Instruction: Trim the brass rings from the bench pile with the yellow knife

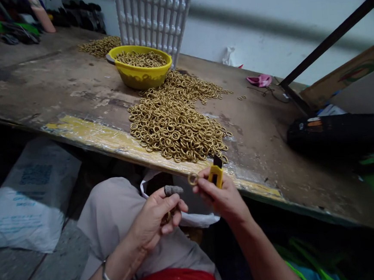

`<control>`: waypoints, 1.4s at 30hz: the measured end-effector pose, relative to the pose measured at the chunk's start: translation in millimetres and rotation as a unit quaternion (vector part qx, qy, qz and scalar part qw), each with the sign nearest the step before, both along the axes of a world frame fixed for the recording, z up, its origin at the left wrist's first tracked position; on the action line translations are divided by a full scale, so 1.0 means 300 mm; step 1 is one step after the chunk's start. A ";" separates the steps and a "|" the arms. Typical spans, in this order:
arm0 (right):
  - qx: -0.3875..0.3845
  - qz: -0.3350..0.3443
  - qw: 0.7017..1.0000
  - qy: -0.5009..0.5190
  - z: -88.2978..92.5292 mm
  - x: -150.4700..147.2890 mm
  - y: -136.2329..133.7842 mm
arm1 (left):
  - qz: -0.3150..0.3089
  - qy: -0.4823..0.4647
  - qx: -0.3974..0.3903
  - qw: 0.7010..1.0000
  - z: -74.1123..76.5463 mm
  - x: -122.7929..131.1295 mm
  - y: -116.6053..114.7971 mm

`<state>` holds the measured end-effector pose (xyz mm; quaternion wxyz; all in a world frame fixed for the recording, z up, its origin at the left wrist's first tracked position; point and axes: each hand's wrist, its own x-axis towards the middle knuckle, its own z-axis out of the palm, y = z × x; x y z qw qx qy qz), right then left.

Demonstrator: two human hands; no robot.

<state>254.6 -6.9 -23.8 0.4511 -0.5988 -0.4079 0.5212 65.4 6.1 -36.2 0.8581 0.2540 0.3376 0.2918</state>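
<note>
My right hand [222,195] is closed round a yellow box cutter [215,175], its dark blade pointing up. Between that hand's thumb and fingertip is a single brass-coloured ring [193,179]. To the left, over my lap, my left hand [157,213] is curled around a few rings [167,217], partly hidden by the fingers. Its index finger wears a grey finger cover [173,190]. Just beyond both hands, a large heap of brass-coloured rings [176,128] lies at the table's near edge.
A yellow basin [143,76] full of rings stands behind the heap, with a smaller ring pile [100,46] farther back. A black bag [335,132] lies at right on the wooden table [56,87]. Below the edge hangs an open white bag [199,219]; a white sack [26,204] sits at left.
</note>
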 end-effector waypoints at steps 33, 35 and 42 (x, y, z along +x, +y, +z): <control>0.011 0.034 0.739 -0.673 -0.013 0.130 -0.035 | -0.121 0.166 0.211 0.956 0.068 -0.058 -0.054; 0.044 0.007 0.759 -0.650 -0.022 0.197 -0.028 | -0.123 0.140 0.174 0.967 0.045 -0.052 -0.042; 0.072 -0.034 0.770 -0.633 -0.061 0.248 0.047 | -0.038 0.076 0.093 0.992 -0.028 -0.013 0.003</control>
